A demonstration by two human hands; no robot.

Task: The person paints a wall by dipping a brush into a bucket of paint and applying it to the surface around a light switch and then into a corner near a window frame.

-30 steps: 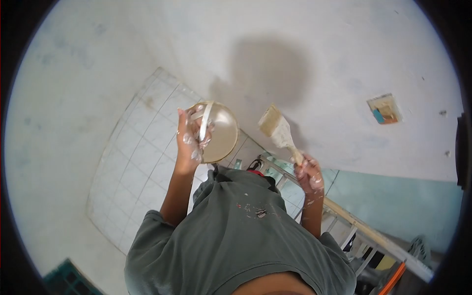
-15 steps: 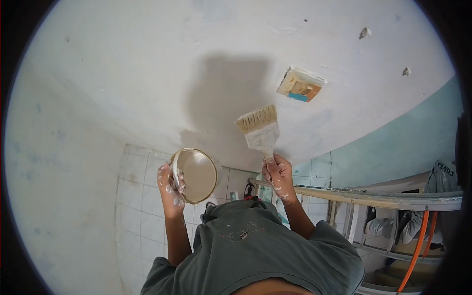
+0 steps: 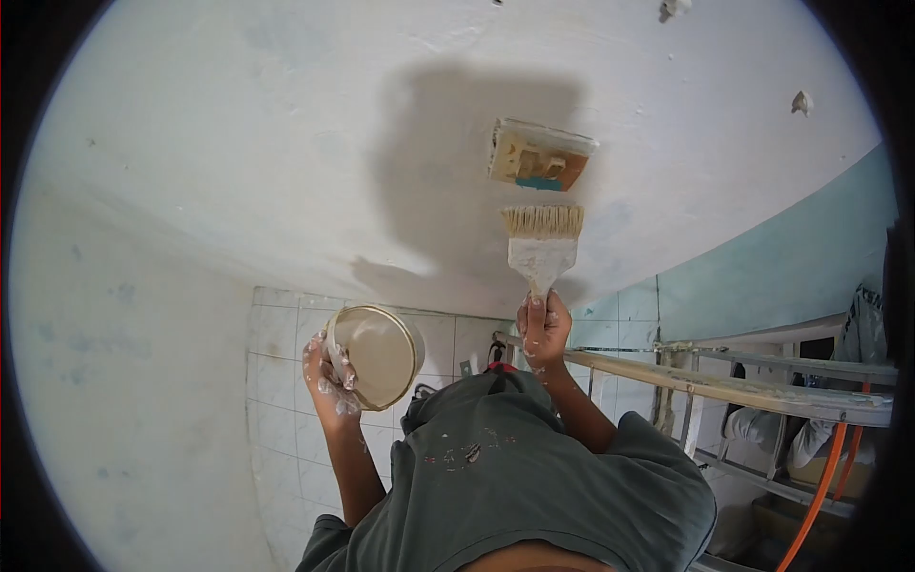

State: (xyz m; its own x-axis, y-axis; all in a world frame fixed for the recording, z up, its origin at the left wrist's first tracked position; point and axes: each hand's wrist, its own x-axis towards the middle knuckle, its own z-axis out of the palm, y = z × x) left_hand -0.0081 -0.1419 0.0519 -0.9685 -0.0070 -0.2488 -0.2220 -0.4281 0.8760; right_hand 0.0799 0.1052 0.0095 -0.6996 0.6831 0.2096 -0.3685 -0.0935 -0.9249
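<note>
My left hand, spotted with white paint, grips the rim and side of a round tub with pale liquid inside. A wide paintbrush is in my right hand, its handle between thumb and fingers and its bristles upward. Just beyond the bristles, a recessed wall box with brown, orange and blue patches is set in the whitish wall. The shadow of brush and body falls on the wall around the box.
At the right stands a metal ladder with an orange strap hanging from it. A teal wall section lies beyond. Tiles show below, and dark and grey items sit behind the ladder.
The brush has moved right and turned more upright, with its bristles now close below the wall box. The tub is slightly lower and tilted differently. The whole view has shifted.
</note>
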